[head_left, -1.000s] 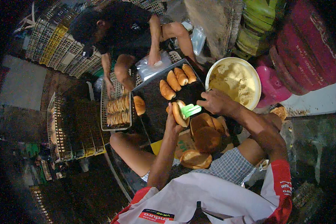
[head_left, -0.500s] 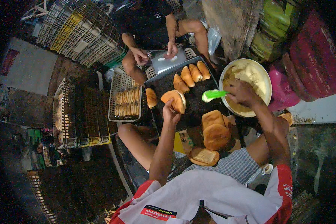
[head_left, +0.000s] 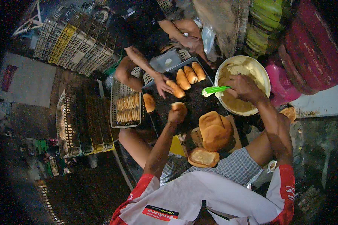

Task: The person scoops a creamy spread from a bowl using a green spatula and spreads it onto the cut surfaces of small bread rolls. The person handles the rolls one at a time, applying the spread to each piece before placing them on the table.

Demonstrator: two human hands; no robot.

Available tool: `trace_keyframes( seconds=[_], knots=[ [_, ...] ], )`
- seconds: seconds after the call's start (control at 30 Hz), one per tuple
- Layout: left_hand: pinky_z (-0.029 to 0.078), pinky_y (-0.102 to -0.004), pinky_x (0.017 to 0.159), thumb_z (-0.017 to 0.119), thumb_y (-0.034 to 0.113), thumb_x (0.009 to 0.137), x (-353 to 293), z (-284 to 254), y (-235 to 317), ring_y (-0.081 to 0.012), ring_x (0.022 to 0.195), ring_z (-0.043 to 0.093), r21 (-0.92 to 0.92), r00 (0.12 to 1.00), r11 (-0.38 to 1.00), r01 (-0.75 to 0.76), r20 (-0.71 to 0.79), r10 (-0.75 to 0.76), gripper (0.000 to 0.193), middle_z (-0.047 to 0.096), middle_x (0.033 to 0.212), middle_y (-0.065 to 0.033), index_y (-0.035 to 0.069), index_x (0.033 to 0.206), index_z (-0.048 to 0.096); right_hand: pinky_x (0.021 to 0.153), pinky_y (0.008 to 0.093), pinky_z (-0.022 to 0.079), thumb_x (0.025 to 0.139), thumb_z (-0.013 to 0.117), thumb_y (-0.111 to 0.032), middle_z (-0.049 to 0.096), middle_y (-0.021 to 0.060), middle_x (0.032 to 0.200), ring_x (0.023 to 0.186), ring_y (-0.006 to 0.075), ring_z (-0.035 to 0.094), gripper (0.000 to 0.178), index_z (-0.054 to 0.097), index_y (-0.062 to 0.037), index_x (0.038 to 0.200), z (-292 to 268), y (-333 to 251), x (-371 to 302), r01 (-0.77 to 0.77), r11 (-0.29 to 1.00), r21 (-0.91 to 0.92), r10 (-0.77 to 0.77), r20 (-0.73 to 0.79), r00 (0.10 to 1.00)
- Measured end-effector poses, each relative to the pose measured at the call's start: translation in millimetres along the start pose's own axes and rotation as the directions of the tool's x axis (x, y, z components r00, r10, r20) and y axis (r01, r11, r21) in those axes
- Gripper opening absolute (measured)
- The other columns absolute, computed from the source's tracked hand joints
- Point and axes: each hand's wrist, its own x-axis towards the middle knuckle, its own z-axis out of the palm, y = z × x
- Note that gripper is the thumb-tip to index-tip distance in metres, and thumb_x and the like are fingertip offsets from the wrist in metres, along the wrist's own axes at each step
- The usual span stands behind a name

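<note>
My left hand [head_left: 177, 115] is closed around a folded bun [head_left: 178, 105] over the near part of a dark tray [head_left: 162, 108]. My right hand [head_left: 245, 88] grips a green spatula [head_left: 218, 89] with pale cream on its blade, held above the left rim of a round tub [head_left: 267, 90] of cream. Filled buns [head_left: 182, 79] lie in a row at the tray's far side, and another bun [head_left: 149, 102] sits at its left edge. Close to my lap are stacked buns [head_left: 216, 131] and an opened, cream-spread bun [head_left: 203, 157].
Across from me a co-worker's hand [head_left: 163, 84] touches a bun on the tray. A crate [head_left: 113, 108] of packed buns stands at left, with stacked crates [head_left: 79, 45] behind. Gas cylinders [head_left: 311, 56] and a pink object [head_left: 283, 84] flank the tub.
My left hand has turned the bun, pressing it more closed. The co-worker's hand has come down from the plastic sheet to a bun on the tray. My spatula has shifted slightly.
</note>
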Motion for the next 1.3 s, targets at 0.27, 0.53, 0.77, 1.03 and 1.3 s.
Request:
trace_keyframes(
  seconds=[0.27, 0.53, 0.77, 1.03, 1.3],
  knots=[
    [0.052, -0.0344, 0.08, 0.055, 0.03, 0.094, 71.6, -67.2, -10.4, -0.0217, 0.087, 0.064, -0.611, 0.992, 0.791, -0.031, 0.08, 0.101, 0.037, 0.065, 0.096, -0.0087, 0.001, 0.117, 0.057, 0.078, 0.0499, 0.05, 0.083, 0.063, -0.023, 0.067, 0.0173, 0.09, 0.087, 0.0385, 0.064, 0.024, 0.072, -0.0105, 0.101, -13.9, 38.0, -9.6, -0.085, 0.996, -0.033, 0.083, -0.041, 0.996],
    [0.036, -0.0529, 0.101, 0.073, 0.046, 0.078, -39.2, 91.7, 115.3, -0.0396, 0.126, 0.044, 0.708, 0.941, 0.664, -0.241, 0.003, 0.338, 0.076, 0.045, 0.137, -0.0227, 0.004, 0.136, 0.046, 0.078, 0.0483, 0.05, 0.08, 0.067, -0.02, 0.068, 0.0195, 0.086, 0.085, 0.0378, 0.065, 0.018, 0.069, -0.0038, 0.088, 31.3, 108.3, -8.7, -0.209, 0.962, -0.173, 0.252, 0.286, 0.925],
    [0.023, -0.0677, 0.106, 0.074, 0.04, 0.062, -151.0, 181.3, 66.7, -0.041, 0.142, 0.026, 0.886, 0.694, 0.048, -0.462, 0.327, 0.642, 0.101, 0.03, 0.152, -0.0207, 0.013, 0.15, 0.032, 0.064, 0.0465, 0.051, 0.078, 0.064, -0.016, 0.069, 0.0187, 0.081, 0.072, 0.0326, 0.068, 0.017, 0.069, -0.0007, 0.083, 54.7, 111.7, 8.4, -0.671, 0.741, 0.017, 0.617, 0.376, 0.691],
    [0.034, -0.0539, 0.106, 0.074, 0.032, 0.075, -155.0, 182.8, 77.5, -0.0343, 0.131, 0.044, 0.594, 0.729, 0.428, -0.681, 0.5, 0.467, 0.086, 0.045, 0.141, -0.0206, 0.01, 0.147, 0.031, 0.058, 0.0413, 0.05, 0.078, 0.064, -0.017, 0.068, 0.0149, 0.074, 0.063, 0.027, 0.065, 0.018, 0.071, -0.0015, 0.084, 151.9, 181.7, -13.3, -0.344, 0.868, -0.357, 0.487, 0.48, 0.73],
    [0.047, -0.0491, 0.099, 0.046, 0.069, 0.089, -141.9, 94.9, 141.3, -0.0307, 0.12, 0.055, -0.735, 0.921, 0.595, 0.326, 0.389, -0.025, 0.077, 0.055, 0.13, -0.0178, 0.01, 0.138, 0.044, 0.052, 0.0362, 0.048, 0.079, 0.064, -0.018, 0.067, 0.0111, 0.068, 0.054, 0.0214, 0.062, 0.019, 0.072, -0.0023, 0.085, 97.0, 156.7, -4.6, -0.31, 0.881, -0.357, 0.469, 0.573, 0.673]
  ],
)
